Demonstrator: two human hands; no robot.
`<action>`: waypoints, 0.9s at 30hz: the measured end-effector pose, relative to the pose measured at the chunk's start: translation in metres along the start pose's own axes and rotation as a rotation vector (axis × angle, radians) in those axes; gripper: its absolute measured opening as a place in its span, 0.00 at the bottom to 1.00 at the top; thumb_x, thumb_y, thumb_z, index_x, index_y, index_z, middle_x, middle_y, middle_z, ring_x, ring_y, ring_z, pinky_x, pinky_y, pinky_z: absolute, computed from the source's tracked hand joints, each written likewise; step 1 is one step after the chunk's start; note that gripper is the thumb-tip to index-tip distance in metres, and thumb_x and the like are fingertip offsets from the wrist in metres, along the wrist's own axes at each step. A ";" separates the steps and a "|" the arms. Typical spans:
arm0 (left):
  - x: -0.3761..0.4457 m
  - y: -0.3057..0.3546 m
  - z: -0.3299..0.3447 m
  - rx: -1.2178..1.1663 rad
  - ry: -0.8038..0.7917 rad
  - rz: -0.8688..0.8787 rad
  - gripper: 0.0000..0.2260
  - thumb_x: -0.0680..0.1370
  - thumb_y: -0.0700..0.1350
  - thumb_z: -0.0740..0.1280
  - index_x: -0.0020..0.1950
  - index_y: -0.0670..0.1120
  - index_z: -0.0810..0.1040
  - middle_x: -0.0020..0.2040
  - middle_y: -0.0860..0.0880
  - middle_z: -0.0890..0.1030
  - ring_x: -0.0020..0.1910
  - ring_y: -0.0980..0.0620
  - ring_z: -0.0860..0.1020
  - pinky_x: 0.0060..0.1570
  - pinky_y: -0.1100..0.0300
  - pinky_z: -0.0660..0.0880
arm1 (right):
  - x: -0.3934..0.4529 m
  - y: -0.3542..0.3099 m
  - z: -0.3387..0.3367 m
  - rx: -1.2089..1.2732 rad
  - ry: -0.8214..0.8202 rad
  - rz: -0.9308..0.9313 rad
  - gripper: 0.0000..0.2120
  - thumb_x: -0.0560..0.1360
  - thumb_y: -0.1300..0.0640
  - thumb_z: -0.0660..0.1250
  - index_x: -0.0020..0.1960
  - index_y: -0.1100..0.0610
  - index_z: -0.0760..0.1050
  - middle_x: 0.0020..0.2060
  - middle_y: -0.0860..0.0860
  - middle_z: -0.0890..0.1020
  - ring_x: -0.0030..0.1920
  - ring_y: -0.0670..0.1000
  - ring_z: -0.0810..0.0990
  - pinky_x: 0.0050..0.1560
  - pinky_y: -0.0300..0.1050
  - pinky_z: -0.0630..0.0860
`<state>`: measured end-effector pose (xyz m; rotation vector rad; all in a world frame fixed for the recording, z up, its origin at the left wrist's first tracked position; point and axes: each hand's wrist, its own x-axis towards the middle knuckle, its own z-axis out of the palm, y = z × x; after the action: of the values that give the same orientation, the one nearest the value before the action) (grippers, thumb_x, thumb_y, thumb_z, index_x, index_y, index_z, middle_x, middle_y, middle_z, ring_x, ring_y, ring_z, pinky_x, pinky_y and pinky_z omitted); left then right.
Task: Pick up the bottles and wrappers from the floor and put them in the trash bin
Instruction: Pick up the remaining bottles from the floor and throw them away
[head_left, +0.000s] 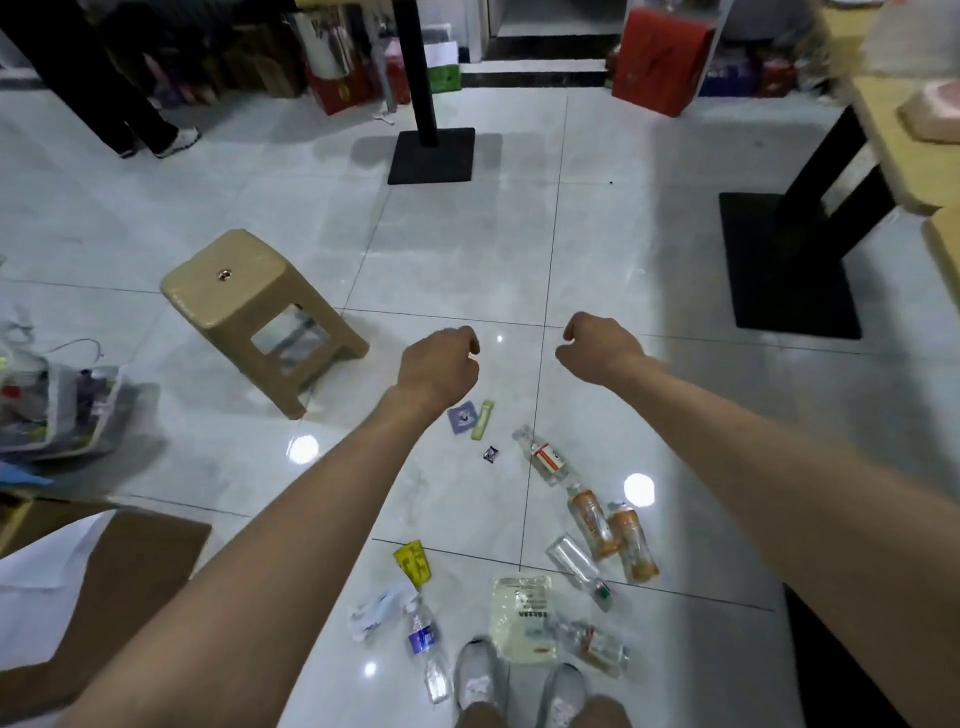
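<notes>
Litter lies on the pale tiled floor in front of my feet. Several plastic bottles are among it: a clear one with a red and white label (545, 457), two orange ones (589, 522) (634, 545), one with a blue label (426, 644). The wrappers include a purple one (461, 418), a green one (482, 420), a yellow one (413, 564) and a clear pouch (522, 618). My left hand (439, 364) and right hand (597, 348) are stretched out above the floor, fingers curled, holding nothing. A cardboard box with white lining (130, 561) stands at lower left.
A tan plastic stool (249, 312) stands left of my hands. Black table bases sit ahead (431, 156) and at right (779, 265). A filled plastic bag (52, 405) lies at the left edge. Another person's legs (130, 104) stand at the far left.
</notes>
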<state>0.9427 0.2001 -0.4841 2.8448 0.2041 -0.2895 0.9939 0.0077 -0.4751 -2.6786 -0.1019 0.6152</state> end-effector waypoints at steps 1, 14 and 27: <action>0.015 -0.009 0.039 0.015 -0.009 -0.002 0.16 0.76 0.39 0.59 0.63 0.49 0.75 0.58 0.49 0.79 0.55 0.46 0.78 0.49 0.58 0.70 | 0.021 0.018 0.032 -0.013 -0.002 0.022 0.19 0.77 0.54 0.61 0.66 0.59 0.70 0.61 0.57 0.77 0.61 0.58 0.76 0.53 0.46 0.72; 0.185 -0.096 0.565 0.368 -0.094 0.336 0.24 0.74 0.36 0.65 0.69 0.46 0.67 0.62 0.46 0.74 0.59 0.44 0.74 0.53 0.53 0.68 | 0.246 0.238 0.467 -0.198 0.089 0.373 0.33 0.69 0.43 0.71 0.67 0.55 0.65 0.63 0.55 0.70 0.65 0.56 0.70 0.60 0.50 0.68; 0.280 -0.101 0.730 0.407 -0.063 0.569 0.34 0.73 0.44 0.71 0.76 0.47 0.61 0.74 0.44 0.64 0.74 0.43 0.61 0.74 0.45 0.53 | 0.347 0.324 0.618 -0.064 0.048 0.203 0.38 0.62 0.39 0.74 0.65 0.52 0.64 0.58 0.53 0.74 0.59 0.56 0.76 0.55 0.49 0.73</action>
<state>1.0683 0.1204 -1.2580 3.1120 -0.7457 -0.3228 1.0337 -0.0172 -1.2534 -2.7856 0.1687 0.6166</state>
